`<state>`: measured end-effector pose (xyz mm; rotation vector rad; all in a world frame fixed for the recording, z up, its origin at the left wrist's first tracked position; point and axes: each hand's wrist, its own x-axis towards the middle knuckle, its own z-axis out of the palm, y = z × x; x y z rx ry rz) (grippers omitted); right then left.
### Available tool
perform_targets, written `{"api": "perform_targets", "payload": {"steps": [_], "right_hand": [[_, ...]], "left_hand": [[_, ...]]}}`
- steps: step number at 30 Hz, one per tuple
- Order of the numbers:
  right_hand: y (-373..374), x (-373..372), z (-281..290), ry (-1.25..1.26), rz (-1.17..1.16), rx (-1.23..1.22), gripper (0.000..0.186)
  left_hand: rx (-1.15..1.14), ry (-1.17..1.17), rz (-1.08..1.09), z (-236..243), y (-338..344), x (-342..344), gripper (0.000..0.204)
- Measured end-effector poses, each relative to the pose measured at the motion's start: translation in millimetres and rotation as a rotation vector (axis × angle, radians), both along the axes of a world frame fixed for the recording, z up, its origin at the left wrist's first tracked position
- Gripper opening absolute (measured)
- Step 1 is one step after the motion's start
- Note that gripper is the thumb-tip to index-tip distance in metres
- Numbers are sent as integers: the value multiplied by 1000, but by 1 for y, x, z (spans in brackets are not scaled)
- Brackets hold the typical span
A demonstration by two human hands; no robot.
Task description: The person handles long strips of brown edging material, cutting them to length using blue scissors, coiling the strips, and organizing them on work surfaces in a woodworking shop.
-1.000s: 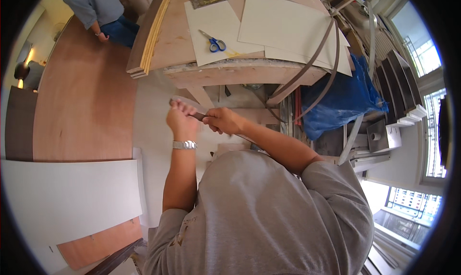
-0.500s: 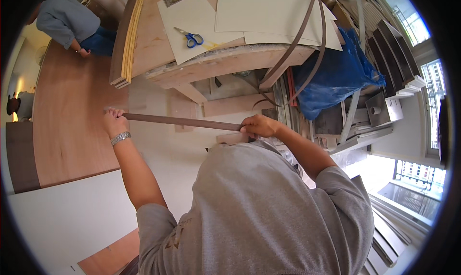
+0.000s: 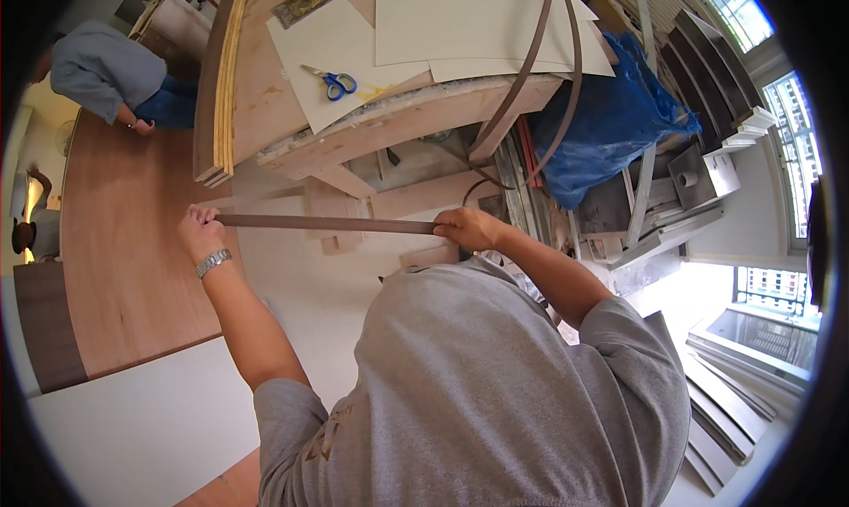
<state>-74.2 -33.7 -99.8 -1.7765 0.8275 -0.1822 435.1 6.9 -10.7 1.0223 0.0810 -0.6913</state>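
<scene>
A thin brown edge-banding strip [image 3: 327, 224] stretches nearly level between my two hands. My left hand [image 3: 202, 233], with a metal watch on its wrist, grips the strip's left end in closed fingers, beside the large brown wood panel [image 3: 133, 268]. Farther right, my right hand [image 3: 469, 228] pinches the strip between thumb and fingers, in front of my chest. Similar brown banding [image 3: 577, 82] hangs in a loop over the bench edge, its lower part curling near the floor behind my right hand. Whether it joins the held strip is hidden by that hand.
Ahead stands a wooden workbench [image 3: 283, 149] with white sheets [image 3: 469, 29], blue-handled scissors [image 3: 334, 86] and a laminated board edge [image 3: 215, 91]. A blue plastic sheet [image 3: 601, 131] covers items at right. Another person [image 3: 115, 73] stands at far left; stacked dark panels [image 3: 712, 82] lean near the window.
The view has shifted, so the bench and its things sit farther left. Both hands have moved slightly left with the strip, which now lies more level. Both grips stay closed.
</scene>
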Motion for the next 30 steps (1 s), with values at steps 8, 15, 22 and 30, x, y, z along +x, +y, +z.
{"api": "perform_targets", "payload": {"steps": [8, 15, 22, 30], "right_hand": [[2, 12, 30, 13, 25, 371, 24], [21, 28, 30, -32, 76, 195, 24], [42, 44, 27, -51, -20, 262, 25], [70, 80, 25, 18, -153, 70, 25]], "left_hand": [[9, 47, 25, -26, 18, 32, 21], [27, 38, 52, -89, 43, 76, 20], [25, 316, -112, -129, 64, 61, 24], [-125, 558, -569, -112, 64, -212, 37]]}}
